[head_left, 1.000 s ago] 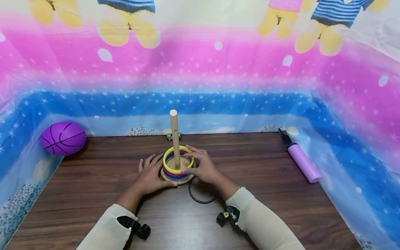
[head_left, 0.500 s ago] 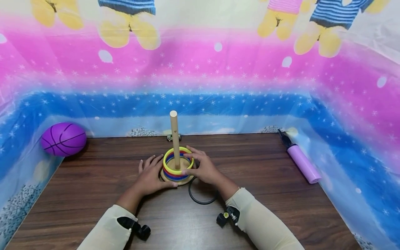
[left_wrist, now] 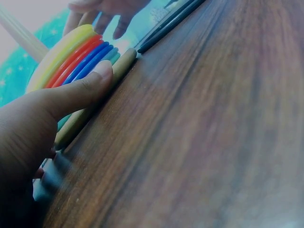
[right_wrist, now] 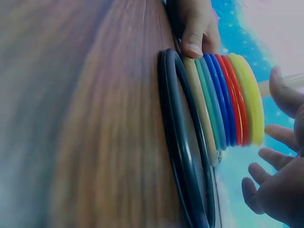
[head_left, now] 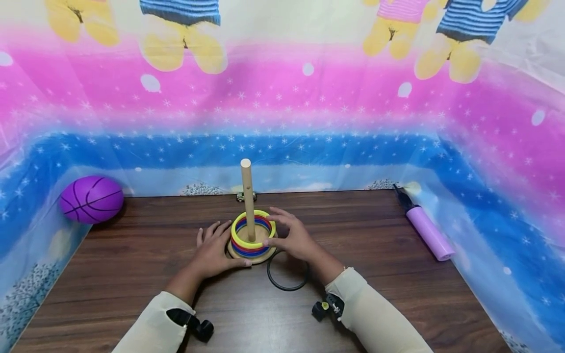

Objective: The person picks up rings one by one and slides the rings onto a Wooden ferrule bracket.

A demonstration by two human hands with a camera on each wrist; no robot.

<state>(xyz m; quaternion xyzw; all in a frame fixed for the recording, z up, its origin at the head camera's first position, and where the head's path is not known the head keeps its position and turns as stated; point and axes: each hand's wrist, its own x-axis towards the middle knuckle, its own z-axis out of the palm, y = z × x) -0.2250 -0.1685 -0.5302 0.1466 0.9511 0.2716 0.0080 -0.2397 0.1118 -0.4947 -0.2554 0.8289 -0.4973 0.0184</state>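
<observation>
Two hands flank a ring stacker that stands near the middle of the tabletop, a little toward its far edge. The left hand rests on the wood at the stacker's left side, its fingers straight and relaxed, the thumb laid against the rim of the wooden base just below the rings; it grips nothing. The right hand is at the stacker's right side with loosely spread fingers; in the right wrist view they hang just off the yellow ring, and whether a fingertip touches it cannot be told. The upright wooden peg carries the stack: the yellow ring on top, then red, blue and a greenish ring down to the base. A black ring lies flat on the tabletop, off the peg, touching the base on the side toward the near edge and partly under the right wrist. A purple ball sits at the far left corner, a purple pump lies along the right edge, and a small toy car stands at the far edge behind the peg.
</observation>
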